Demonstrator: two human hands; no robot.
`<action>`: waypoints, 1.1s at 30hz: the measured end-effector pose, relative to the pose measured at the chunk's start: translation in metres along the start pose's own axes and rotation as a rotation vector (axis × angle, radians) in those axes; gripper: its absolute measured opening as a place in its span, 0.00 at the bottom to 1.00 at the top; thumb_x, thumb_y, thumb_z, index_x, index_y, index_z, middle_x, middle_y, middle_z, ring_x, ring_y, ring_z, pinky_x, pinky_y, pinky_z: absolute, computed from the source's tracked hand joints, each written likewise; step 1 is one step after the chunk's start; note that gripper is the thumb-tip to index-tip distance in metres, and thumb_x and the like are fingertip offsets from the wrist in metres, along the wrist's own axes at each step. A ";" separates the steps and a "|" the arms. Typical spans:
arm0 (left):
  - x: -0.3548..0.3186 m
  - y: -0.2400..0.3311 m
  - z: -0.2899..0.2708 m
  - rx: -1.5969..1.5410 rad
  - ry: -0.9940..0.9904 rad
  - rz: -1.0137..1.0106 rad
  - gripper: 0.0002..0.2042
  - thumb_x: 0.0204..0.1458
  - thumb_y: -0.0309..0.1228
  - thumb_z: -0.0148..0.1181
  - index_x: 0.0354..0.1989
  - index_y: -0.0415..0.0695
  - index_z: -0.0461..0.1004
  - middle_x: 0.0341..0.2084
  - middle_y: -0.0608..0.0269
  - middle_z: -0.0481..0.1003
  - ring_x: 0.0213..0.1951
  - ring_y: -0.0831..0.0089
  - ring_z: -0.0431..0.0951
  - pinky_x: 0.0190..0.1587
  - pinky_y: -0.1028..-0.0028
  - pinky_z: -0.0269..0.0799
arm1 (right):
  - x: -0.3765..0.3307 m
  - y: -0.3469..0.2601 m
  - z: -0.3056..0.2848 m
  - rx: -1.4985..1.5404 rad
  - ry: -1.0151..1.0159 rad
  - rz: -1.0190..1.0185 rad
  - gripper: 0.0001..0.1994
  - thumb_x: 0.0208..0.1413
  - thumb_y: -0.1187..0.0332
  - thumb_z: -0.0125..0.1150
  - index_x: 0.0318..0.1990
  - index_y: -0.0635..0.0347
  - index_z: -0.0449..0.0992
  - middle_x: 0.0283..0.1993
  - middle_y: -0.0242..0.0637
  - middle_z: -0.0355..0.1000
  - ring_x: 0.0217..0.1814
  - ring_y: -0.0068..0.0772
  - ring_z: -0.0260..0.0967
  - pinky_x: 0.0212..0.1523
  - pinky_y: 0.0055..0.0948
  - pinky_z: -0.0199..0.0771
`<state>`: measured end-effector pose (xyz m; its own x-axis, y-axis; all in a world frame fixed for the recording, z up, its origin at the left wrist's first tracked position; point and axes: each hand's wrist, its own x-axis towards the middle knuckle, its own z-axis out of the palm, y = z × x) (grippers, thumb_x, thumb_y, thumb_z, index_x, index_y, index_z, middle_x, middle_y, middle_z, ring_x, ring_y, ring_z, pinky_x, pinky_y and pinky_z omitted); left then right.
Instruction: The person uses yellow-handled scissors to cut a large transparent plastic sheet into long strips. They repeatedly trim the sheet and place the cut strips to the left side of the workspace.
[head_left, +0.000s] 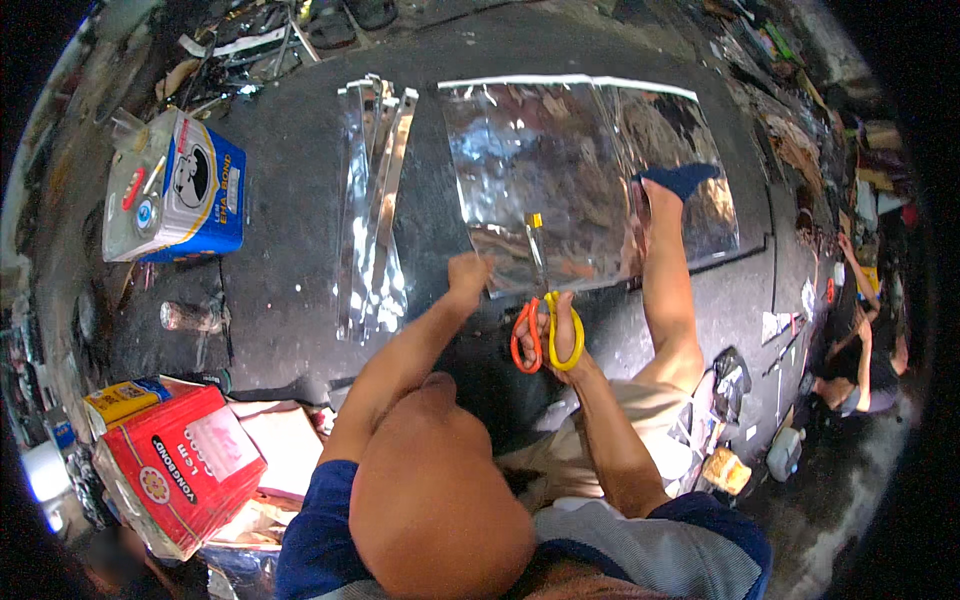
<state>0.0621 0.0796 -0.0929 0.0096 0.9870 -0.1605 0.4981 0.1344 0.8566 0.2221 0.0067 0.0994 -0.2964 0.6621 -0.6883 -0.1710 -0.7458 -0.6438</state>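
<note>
My right hand (562, 345) grips a pair of scissors (534, 338) with one orange and one yellow handle loop. Their blades point away from me over the near edge of a large shiny, mirror-like sheet (540, 160) on the dark floor. A small yellow patch shows by the blade tips. At the sheet's near left corner, my left hand (468, 277) is closed on its edge; the fingertips are partly hidden. A foot in a dark blue sock (685, 182) rests on the sheet's right part. Several narrow shiny strips (375, 210) lie left of the sheet.
At the left stand a blue and white tin (205, 190) and a red box (180, 465). A clear jar (190, 317) lies between them. To the right are a black plastic bag (732, 380), a yellowish block (727, 470) and a translucent jug (786, 453). Another person (860, 360) sits at far right.
</note>
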 end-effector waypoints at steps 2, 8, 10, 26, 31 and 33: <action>-0.002 0.041 -0.016 -0.426 0.100 -0.271 0.08 0.47 0.29 0.56 0.25 0.38 0.78 0.15 0.65 0.73 0.20 0.78 0.70 0.23 0.74 0.65 | -0.024 0.009 -0.004 -0.018 0.031 0.009 0.44 0.46 0.22 0.27 0.25 0.60 0.70 0.15 0.32 0.63 0.13 0.27 0.62 0.16 0.25 0.65; -0.019 0.020 -0.080 -0.502 -0.067 -0.556 0.09 0.47 0.29 0.56 0.21 0.36 0.76 0.15 0.63 0.73 0.18 0.77 0.71 0.19 0.76 0.65 | -0.046 0.042 0.005 -0.126 0.040 0.119 0.40 0.52 0.28 0.28 0.28 0.61 0.70 0.17 0.32 0.63 0.16 0.27 0.63 0.19 0.25 0.66; -0.022 0.014 -0.087 -0.502 -0.153 -0.545 0.09 0.47 0.29 0.57 0.19 0.38 0.74 0.15 0.62 0.73 0.17 0.76 0.72 0.19 0.76 0.65 | -0.052 0.051 0.014 -0.162 0.058 0.185 0.39 0.54 0.29 0.29 0.29 0.62 0.70 0.18 0.33 0.63 0.16 0.28 0.63 0.19 0.26 0.66; -0.021 0.039 -0.093 -0.403 -0.186 -0.624 0.08 0.45 0.29 0.59 0.17 0.41 0.73 0.14 0.64 0.72 0.15 0.78 0.70 0.16 0.77 0.61 | -0.037 0.098 0.031 -0.219 -0.042 0.375 0.45 0.42 0.21 0.35 0.31 0.66 0.68 0.18 0.34 0.63 0.18 0.29 0.66 0.20 0.28 0.69; -0.022 0.038 -0.089 -0.309 -0.139 -0.607 0.11 0.46 0.34 0.60 0.18 0.42 0.72 0.13 0.66 0.70 0.16 0.78 0.67 0.17 0.76 0.59 | -0.020 0.083 0.026 -0.098 0.033 0.368 0.33 0.47 0.33 0.54 0.26 0.63 0.70 0.14 0.31 0.62 0.12 0.28 0.65 0.13 0.29 0.69; -0.027 0.039 -0.087 -0.360 -0.122 -0.662 0.12 0.48 0.37 0.59 0.20 0.42 0.73 0.12 0.67 0.69 0.16 0.78 0.66 0.17 0.76 0.58 | -0.013 0.084 0.025 -0.119 0.053 0.347 0.34 0.46 0.33 0.55 0.25 0.63 0.70 0.13 0.30 0.62 0.10 0.27 0.63 0.12 0.29 0.69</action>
<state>0.0056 0.0661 -0.0125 -0.0862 0.6764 -0.7315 0.1206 0.7359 0.6662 0.1884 -0.0660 0.0624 -0.2684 0.3763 -0.8868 0.0425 -0.9150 -0.4012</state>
